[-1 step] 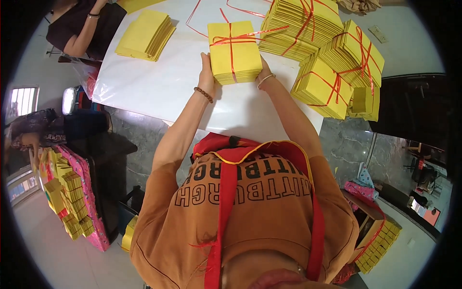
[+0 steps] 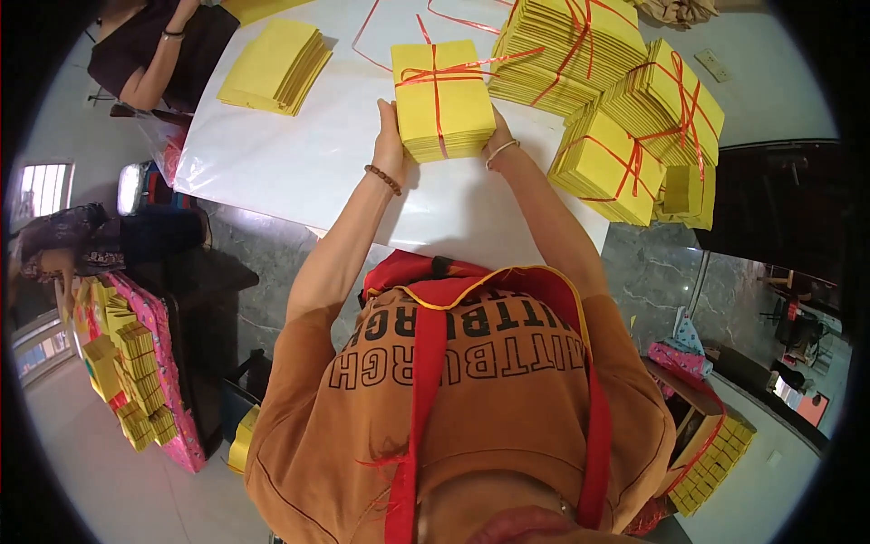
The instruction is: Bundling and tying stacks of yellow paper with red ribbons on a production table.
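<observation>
A square bundle of yellow paper [image 2: 442,113] is held between my two hands over the white table. Red plastic ribbon [image 2: 436,95] crosses its top and is tied there, with loose ends sticking out to the back and the right. My left hand [image 2: 390,140] presses the bundle's left side, thumb up along the edge. Against the right side lies my right hand [image 2: 497,138], its fingers mostly hidden by the paper. Whether the bundle rests on the table or is slightly lifted, I cannot tell.
Several ribbon-tied yellow bundles [image 2: 609,163] stand stacked at the table's right. An untied yellow paper stack [image 2: 272,68] lies at the left of the white table [image 2: 263,172]. Another person's arm [image 2: 154,72] is at the far left. More yellow bundles [image 2: 136,363] sit on a pink-edged surface.
</observation>
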Available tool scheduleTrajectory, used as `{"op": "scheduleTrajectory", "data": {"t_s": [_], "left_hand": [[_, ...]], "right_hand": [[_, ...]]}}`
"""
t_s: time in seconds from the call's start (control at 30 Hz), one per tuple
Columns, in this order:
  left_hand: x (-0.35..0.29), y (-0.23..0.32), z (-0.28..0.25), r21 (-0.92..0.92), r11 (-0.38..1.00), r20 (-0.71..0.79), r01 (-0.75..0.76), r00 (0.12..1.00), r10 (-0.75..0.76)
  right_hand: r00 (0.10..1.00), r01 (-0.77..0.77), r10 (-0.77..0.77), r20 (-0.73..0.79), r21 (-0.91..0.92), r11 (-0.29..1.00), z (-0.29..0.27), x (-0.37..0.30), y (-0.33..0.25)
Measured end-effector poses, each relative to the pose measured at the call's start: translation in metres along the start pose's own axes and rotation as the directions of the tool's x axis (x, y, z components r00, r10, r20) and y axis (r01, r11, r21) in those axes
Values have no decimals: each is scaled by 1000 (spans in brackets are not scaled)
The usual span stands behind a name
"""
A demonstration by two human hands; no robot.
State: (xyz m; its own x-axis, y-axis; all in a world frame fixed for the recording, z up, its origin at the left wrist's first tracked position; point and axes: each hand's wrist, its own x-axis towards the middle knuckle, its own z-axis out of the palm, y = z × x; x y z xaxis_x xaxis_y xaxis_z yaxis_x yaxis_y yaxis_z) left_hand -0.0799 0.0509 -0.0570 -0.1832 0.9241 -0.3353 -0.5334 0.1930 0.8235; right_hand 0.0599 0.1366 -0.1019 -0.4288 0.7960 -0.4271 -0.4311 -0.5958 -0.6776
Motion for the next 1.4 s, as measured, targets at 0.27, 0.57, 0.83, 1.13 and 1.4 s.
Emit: {"op": "scheduleTrajectory", "data": {"t_s": [0.27, 0.57, 0.83, 1.13, 1.4], "left_hand": [[-4, -6, -10, 228, 971, -140, 69, 989, -38], [-32, 10, -13, 40, 999, 142, -32, 989, 26], [-15, 4, -76, 125, 991, 263, 51, 961, -83], [-83, -66, -54, 36, 995, -41, -95, 995, 96], [-42, -25, 2, -169, 985, 107, 31, 994, -13]], "right_hand": [[1000, -9, 9, -2, 131, 991, 11, -8, 12], [992, 121, -122, 16, 25, 992, 33, -62, 6], [972, -220, 185, -146, -277, 935, 2, -132, 74], [964, 189, -235, -122, -306, 933, -56, -89, 21], [874, 473, -477, -91, -61, 879, -25, -119, 29]]}}
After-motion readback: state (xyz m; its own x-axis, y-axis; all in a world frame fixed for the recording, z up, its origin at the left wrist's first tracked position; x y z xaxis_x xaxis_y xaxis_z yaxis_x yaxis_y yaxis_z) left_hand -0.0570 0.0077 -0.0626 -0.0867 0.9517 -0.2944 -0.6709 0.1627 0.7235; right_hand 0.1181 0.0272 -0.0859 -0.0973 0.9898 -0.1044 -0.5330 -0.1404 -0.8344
